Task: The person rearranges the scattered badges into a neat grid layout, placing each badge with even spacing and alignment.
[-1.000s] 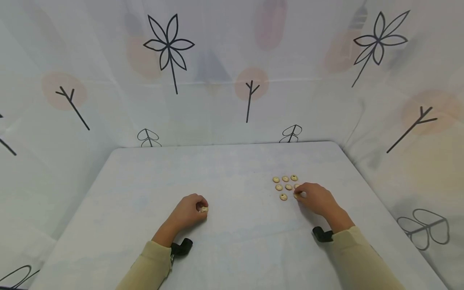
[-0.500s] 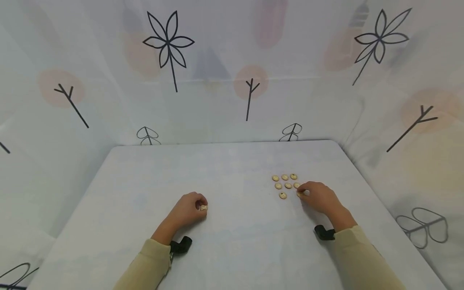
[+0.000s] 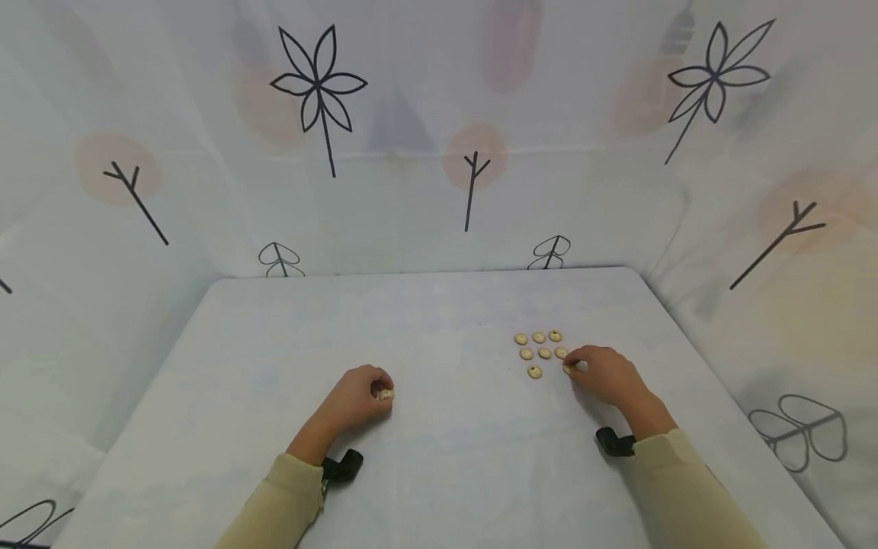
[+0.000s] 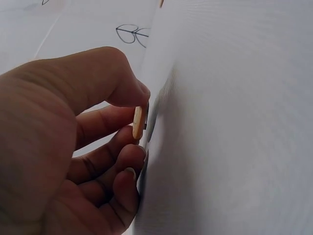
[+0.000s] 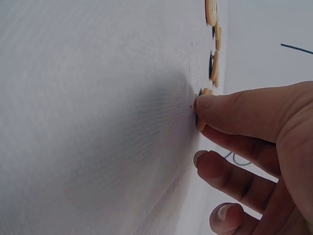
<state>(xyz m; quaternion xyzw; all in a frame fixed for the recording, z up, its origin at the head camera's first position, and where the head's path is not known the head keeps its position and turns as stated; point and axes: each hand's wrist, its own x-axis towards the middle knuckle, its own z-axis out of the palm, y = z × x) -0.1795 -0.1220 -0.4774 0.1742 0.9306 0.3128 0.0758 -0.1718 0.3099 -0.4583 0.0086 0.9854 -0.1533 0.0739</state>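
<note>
My left hand (image 3: 357,395) pinches a small round wooden disc (image 3: 387,394) between thumb and fingers, just over the white tabletop. In the left wrist view that disc (image 4: 139,122) stands on edge under the thumb tip, its face turned away. On the right, thumb and forefinger of my right hand (image 3: 607,372) pinch another pale wooden disc (image 3: 568,369) at the table surface, largely hidden by the fingertips. Beside it lie several matching discs in rows, such as the middle one (image 3: 545,353) and a lone front one (image 3: 535,372). One disc (image 5: 211,12) shows a mark too unclear to read.
The table is covered by a white cloth (image 3: 453,473). Behind and at the sides hang white sheets (image 3: 411,206) with printed plants. A dark wrist strap piece (image 3: 343,467) is on the left wrist, and another (image 3: 613,442) on the right.
My right hand has shifted slightly to the right with its disc, uncovering more of the disc behind it. The left hand stays in place with its own disc, which has turned a little.
</note>
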